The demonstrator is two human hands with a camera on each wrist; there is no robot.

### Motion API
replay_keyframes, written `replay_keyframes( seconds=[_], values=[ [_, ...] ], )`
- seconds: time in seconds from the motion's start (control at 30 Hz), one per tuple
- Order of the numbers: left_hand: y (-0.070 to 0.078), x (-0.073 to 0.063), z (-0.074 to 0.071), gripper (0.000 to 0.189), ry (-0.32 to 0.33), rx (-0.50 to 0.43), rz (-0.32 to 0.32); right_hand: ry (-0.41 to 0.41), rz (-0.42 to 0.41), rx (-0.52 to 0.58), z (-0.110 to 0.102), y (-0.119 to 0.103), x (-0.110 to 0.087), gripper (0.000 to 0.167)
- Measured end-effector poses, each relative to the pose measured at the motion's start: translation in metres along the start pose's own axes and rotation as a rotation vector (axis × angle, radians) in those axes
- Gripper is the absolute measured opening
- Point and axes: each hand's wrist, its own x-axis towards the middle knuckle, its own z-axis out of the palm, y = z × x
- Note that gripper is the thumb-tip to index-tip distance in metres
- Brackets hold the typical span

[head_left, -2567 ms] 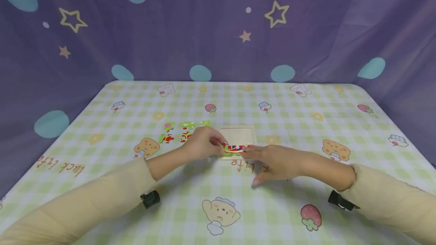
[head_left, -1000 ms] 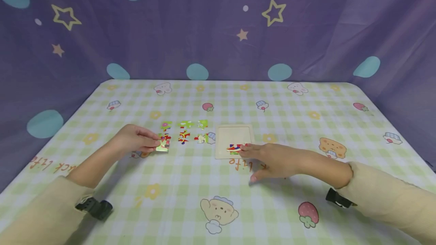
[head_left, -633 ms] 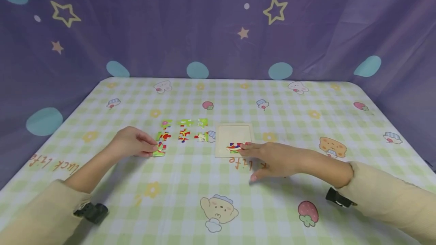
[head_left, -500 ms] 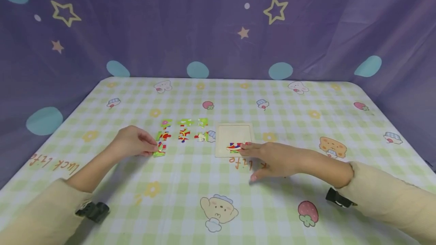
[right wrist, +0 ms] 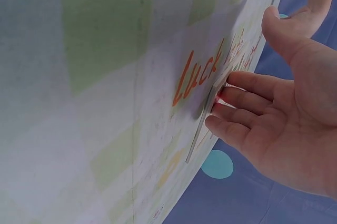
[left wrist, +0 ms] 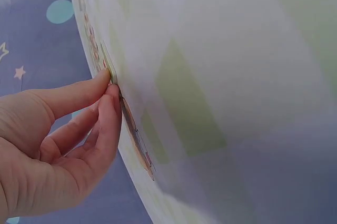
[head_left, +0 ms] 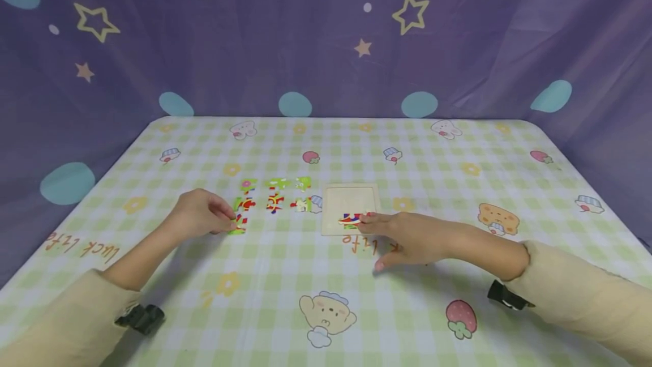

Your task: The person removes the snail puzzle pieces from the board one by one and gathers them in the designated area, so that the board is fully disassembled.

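Note:
At the near left corner of the loose pieces, my left hand (head_left: 201, 213) pinches the edge of a red and green puzzle piece (head_left: 240, 225) between thumb and fingertips. In the left wrist view the left hand (left wrist: 68, 134) holds that piece low against the cloth. My right hand (head_left: 415, 237) lies with straight fingers over the near right part of a pale wooden puzzle tray (head_left: 338, 200). Its fingertips rest on colourful fitted pieces (head_left: 350, 220), partly hiding them. The right wrist view shows the right hand (right wrist: 263, 110) with fingers extended at the tray's edge.
Several loose puzzle pieces lie in rough rows left of the tray, among them a red one (head_left: 275, 203) and a green one (head_left: 303, 183). A checked tablecloth (head_left: 254, 310) covers the table, and a purple curtain (head_left: 316, 44) hangs behind it.
My left hand has gone from the tray leftward to the loose pieces. The piece it pinches was tilted up a second ago and now lies low on the cloth. The right hand has stayed.

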Motion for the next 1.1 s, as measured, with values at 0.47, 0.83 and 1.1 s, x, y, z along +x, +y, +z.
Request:
replay_keyframes(
  seconds=[0.47, 0.83, 1.1],
  values=[
    [0.042, -0.003, -0.014, 0.029, -0.004, 0.118, 0.093, 0.005, 0.002, -0.006, 0.001, -0.001, -0.001, 0.075],
    [0.093, 0.025, 0.019, 0.032, -0.130, 0.102, 0.228, 0.008, -0.021, 0.000, 0.004, 0.002, -0.004, 0.080],
    [0.126, 0.038, 0.058, 0.024, -0.200, 0.142, 0.479, 0.014, -0.032, 0.002, 0.004, 0.005, -0.005, 0.080]
  ],
)
